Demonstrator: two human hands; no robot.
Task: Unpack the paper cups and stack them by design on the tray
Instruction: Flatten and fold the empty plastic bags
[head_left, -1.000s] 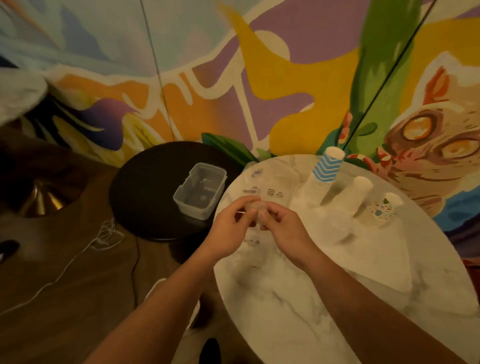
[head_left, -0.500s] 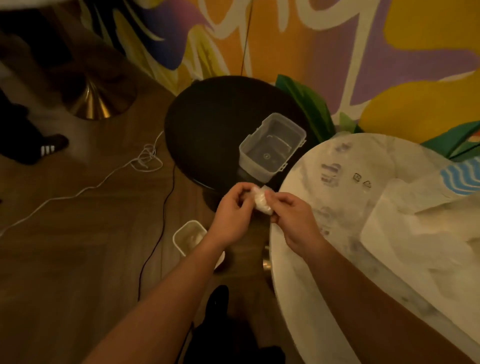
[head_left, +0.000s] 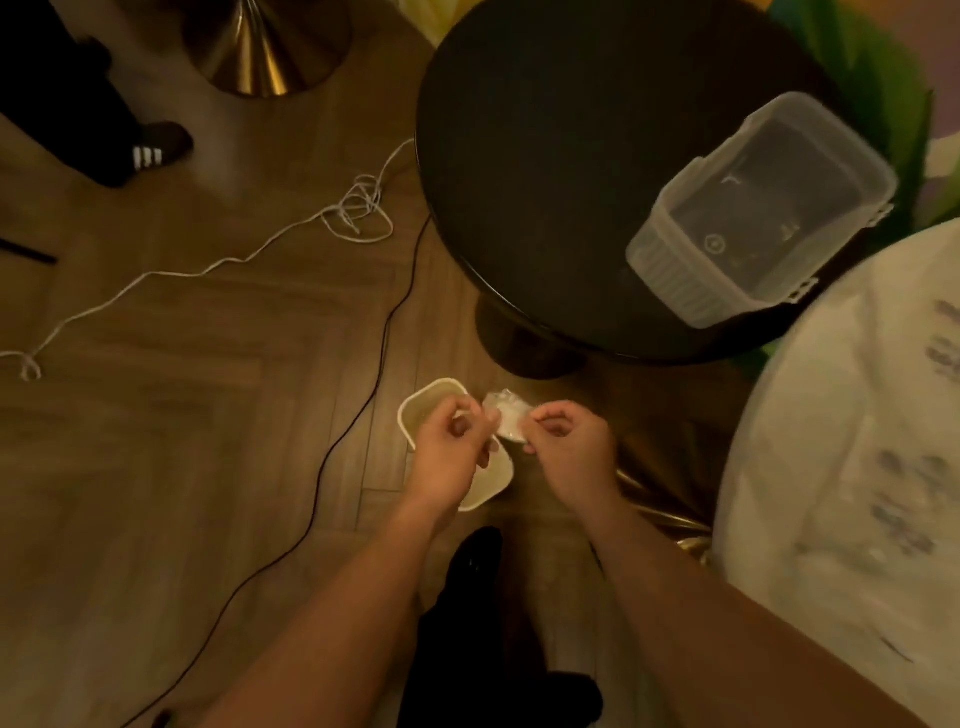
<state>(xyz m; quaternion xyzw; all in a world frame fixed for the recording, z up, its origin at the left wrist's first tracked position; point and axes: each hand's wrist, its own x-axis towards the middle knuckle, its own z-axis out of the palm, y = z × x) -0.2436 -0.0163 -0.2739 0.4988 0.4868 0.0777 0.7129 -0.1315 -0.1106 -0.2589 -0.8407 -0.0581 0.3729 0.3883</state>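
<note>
Both my hands hold a small crumpled wad of clear plastic wrap (head_left: 505, 418) between them, low over the floor. My left hand (head_left: 453, 446) pinches its left end and my right hand (head_left: 569, 447) pinches its right end. Directly below sits a small white bin (head_left: 426, 402) on the wooden floor, partly covered by my left hand. The paper cups and the tray are out of view. Only the left edge of the white marble table (head_left: 852, 467) shows at the right.
A round black side table (head_left: 561, 156) carries a clear plastic box (head_left: 758, 208). A white cord (head_left: 218, 265) and a black cable (head_left: 363, 384) trail across the floor. Another person's shoe (head_left: 150, 150) and a brass table base (head_left: 265, 47) stand far left.
The view has swung down and left, away from the marble table and cups. My hands carried the plastic wad off the table edge to above the white bin on the floor.
</note>
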